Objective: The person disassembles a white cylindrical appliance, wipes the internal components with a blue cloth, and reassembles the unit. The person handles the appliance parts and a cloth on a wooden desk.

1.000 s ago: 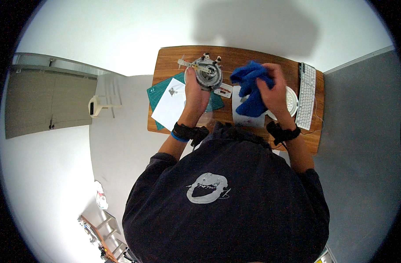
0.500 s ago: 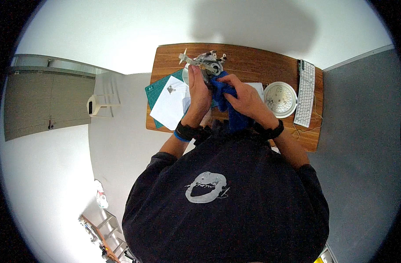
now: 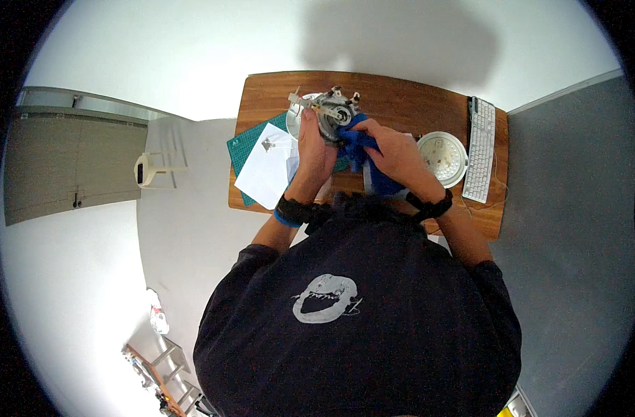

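Note:
Above the desk I hold a grey metal mechanical assembly (image 3: 328, 128) with a round hub, a pale bar and small dark-tipped posts. My left hand (image 3: 315, 149) is closed round its left side, thumb up along it. A blue cloth (image 3: 357, 147) is bunched in my right hand (image 3: 399, 154), whose fingers press it against the assembly's right side. The rest of the cloth hangs down below that hand toward me. Behind the assembly, a pale round dish (image 3: 293, 124) is partly hidden.
On the wooden desk (image 3: 401, 90), white paper (image 3: 265, 170) with a small dark clip overlaps a green cutting mat (image 3: 240, 149) at left. To the right are a round white tray (image 3: 462, 158) with small parts and a white keyboard (image 3: 480, 149). A pale stool (image 3: 147, 170) stands farther left.
The assembly has turned a little and come slightly nearer to me, its hub showing more. My right hand and the cloth have shifted slightly rightward and down along its side.

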### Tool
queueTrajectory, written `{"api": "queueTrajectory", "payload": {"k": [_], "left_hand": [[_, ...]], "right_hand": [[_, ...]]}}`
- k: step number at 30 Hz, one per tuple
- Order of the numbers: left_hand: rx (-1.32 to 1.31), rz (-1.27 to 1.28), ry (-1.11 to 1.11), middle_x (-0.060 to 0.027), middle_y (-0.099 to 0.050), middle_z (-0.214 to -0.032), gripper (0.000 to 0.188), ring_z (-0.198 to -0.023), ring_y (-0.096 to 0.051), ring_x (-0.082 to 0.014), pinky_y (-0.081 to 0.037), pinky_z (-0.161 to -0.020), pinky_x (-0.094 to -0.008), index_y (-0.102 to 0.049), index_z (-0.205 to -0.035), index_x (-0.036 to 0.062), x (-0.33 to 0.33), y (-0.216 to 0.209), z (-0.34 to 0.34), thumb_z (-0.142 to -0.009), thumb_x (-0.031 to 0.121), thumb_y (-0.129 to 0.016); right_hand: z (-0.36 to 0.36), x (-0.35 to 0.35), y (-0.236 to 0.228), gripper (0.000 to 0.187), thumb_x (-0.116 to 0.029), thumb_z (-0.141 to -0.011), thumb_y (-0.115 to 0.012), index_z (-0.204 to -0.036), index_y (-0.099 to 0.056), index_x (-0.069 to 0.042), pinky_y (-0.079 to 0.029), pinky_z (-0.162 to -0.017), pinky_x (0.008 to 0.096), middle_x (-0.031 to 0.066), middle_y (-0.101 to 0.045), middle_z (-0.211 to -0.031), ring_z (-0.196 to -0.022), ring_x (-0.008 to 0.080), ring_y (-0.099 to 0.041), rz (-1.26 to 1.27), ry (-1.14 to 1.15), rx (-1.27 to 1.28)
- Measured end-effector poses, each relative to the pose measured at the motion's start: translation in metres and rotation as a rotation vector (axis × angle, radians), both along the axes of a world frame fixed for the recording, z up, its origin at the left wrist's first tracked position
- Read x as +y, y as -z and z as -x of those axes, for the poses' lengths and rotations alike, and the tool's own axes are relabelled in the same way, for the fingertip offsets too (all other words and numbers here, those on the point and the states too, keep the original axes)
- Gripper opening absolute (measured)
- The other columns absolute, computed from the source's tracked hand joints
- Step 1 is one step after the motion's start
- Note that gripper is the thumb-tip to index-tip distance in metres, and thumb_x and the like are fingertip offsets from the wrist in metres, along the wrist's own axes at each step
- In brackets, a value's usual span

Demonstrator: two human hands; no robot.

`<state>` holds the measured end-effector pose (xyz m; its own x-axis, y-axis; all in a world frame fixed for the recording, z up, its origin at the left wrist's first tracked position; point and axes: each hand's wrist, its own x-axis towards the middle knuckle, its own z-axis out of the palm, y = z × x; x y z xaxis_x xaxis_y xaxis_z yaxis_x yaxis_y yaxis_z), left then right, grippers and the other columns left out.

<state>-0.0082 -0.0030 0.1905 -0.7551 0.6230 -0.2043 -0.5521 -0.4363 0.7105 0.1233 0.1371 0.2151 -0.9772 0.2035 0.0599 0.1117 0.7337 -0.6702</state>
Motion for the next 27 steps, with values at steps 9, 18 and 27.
{"api": "queueTrajectory", "payload": {"k": [9,18,27], "left_hand": [[-0.079,-0.065,-0.06,-0.0146,-0.062,-0.131,0.042,-0.125,-0.063,-0.0281,-0.052,-0.107,-0.0447,-0.044,-0.144,0.0089,-0.01,0.008,0.009,-0.116,0.038,-0.034],[0.095,0.049,-0.037,-0.0104,-0.062,-0.124,0.046,-0.112,-0.066,-0.0231,-0.059,-0.091,-0.0375,-0.04,-0.148,0.0103,-0.005,0.021,-0.001,-0.114,0.042,-0.038],[0.088,0.208,-0.121,-0.0137,-0.058,-0.134,0.05,-0.117,-0.065,-0.0264,-0.059,-0.094,-0.0401,-0.033,-0.153,0.011,-0.013,0.016,-0.011,-0.114,0.04,-0.041]], "right_hand": [[-0.017,0.012,-0.005,0.036,-0.01,-0.097,-0.065,-0.131,-0.055,-0.009,-0.055,-0.094,0.0489,0.0208,-0.071,-0.115,-0.11,0.0417,-0.07,0.356,0.234,0.174],[0.015,-0.026,-0.01,0.036,-0.013,-0.1,-0.06,-0.134,-0.05,-0.006,-0.054,-0.092,0.0488,0.0247,-0.069,-0.118,-0.109,0.0425,-0.069,0.394,-0.028,0.086],[0.007,-0.02,-0.004,0.035,-0.018,-0.099,-0.062,-0.132,-0.052,-0.014,-0.054,-0.079,0.0548,0.0236,-0.072,-0.104,-0.096,0.0451,-0.07,0.224,-0.087,0.043]]}}
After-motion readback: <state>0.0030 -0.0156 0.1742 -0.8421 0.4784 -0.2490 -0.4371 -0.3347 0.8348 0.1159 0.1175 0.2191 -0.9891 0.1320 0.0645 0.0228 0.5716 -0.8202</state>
